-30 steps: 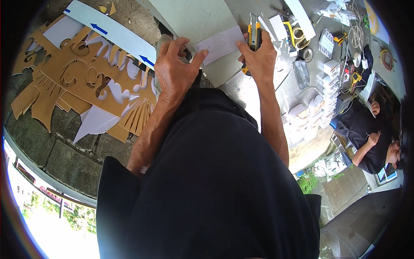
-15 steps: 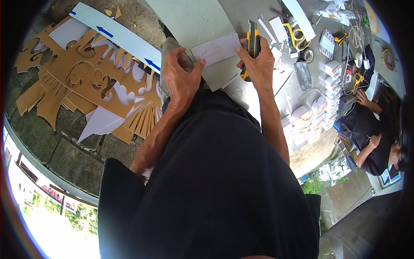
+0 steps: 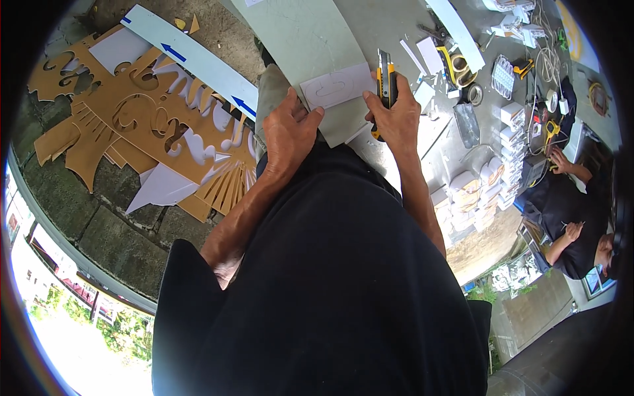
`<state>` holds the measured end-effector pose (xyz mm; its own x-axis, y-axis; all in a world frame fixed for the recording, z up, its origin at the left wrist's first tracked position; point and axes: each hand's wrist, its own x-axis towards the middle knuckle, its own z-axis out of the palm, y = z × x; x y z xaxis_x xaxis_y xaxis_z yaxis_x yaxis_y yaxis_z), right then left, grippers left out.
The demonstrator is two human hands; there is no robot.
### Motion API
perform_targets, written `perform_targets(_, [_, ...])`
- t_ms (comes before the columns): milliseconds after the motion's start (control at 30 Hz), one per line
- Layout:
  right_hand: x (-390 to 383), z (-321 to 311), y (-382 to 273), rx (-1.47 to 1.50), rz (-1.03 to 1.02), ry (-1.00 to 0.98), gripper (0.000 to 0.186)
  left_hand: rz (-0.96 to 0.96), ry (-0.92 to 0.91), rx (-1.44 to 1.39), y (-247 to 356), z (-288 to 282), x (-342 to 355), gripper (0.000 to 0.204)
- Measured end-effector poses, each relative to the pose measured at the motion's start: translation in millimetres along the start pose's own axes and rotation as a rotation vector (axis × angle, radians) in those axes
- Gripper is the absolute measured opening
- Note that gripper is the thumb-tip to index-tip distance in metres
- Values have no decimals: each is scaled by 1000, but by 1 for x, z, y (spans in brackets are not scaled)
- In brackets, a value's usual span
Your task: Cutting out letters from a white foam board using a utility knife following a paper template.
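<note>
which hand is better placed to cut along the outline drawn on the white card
Right, most likely: the right hand grips the yellow cutter beside the white card. The left hand shows no tool; its thumb sits near the card's lower edge, perhaps suited to steadying.

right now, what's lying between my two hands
In the head view, a white rectangular piece with a rounded outline on it lies there, over the pale board, between the left hand and the right hand holding the cutter.
</note>
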<state>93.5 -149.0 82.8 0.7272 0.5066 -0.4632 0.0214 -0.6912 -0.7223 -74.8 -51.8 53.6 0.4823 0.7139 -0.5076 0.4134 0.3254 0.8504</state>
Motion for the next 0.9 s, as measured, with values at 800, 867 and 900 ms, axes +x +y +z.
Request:
perform_targets(800, [-23, -32, 7, 1023, 204, -162, 50, 216, -41, -110, 29, -26, -7, 30])
perform_targets(867, [-29, -42, 4, 1085, 135, -160, 48, 444, -86, -68, 37, -24, -5, 29])
perform_targets(900, [-33, -47, 1, 1041, 76, -142, 44, 524, -88, -37, 49, -24, -7, 29])
